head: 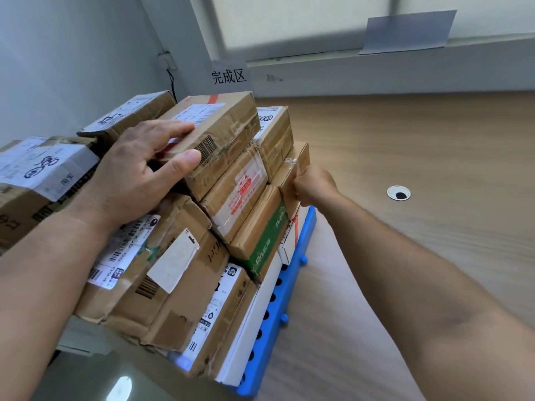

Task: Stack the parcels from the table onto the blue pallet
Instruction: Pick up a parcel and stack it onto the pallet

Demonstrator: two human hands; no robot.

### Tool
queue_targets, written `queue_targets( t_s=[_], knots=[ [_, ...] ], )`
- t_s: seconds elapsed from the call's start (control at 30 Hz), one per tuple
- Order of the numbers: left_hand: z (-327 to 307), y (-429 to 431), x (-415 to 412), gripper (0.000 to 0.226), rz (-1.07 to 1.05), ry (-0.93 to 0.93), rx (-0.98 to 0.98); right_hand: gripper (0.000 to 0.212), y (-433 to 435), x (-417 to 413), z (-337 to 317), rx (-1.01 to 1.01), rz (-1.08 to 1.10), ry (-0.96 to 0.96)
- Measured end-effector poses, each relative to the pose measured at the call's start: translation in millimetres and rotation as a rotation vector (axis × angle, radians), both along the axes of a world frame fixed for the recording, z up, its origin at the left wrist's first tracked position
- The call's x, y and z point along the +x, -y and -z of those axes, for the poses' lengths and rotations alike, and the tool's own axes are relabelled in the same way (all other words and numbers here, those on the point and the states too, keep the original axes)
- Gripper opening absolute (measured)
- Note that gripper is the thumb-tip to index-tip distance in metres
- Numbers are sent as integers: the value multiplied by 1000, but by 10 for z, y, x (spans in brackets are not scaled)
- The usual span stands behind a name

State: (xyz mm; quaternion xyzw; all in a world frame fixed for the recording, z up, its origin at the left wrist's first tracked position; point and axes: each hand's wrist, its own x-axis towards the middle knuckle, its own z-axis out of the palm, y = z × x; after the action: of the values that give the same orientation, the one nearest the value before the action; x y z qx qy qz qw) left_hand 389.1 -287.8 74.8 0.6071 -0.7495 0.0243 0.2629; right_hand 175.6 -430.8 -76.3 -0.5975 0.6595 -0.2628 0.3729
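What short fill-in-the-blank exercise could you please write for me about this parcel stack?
1. The stack of parcels rests on a ____ pallet.
2. The left hand grips the parcel at the ____ of the stack.
3. The round hole in the table lies to the ____ of the stack.
Missing words: blue; top; right.

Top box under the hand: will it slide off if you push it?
Probably it would slide: the top box is wrapped in shiny tape and sits on another taped box. It looks stiff, keeping square edges under the left hand. It likely won't roll, being flat.
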Motion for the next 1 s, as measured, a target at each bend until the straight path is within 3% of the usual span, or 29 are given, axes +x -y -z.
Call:
queue_targets(
  t_s=[0.13, 0.3, 0.47, 0.63, 1.0],
  knots=[
    [-9, 6, 2, 64, -2, -4, 10, 24, 33, 32, 31, 4, 6, 10],
    [-5, 2, 14, 62, 8, -8, 9, 42, 194, -60, -56, -99, 140, 42],
    [-3, -4, 24, 61, 6, -12, 13, 54, 332, -47, -187, -142, -26, 61],
    [-17, 4, 14, 61, 0, -16, 35, 44, 342, -53, -151, -133, -85, 72],
    [-155, -8, -71, 78, -54, 50, 99, 44, 215, -78, -68, -99, -127, 141]
  ],
)
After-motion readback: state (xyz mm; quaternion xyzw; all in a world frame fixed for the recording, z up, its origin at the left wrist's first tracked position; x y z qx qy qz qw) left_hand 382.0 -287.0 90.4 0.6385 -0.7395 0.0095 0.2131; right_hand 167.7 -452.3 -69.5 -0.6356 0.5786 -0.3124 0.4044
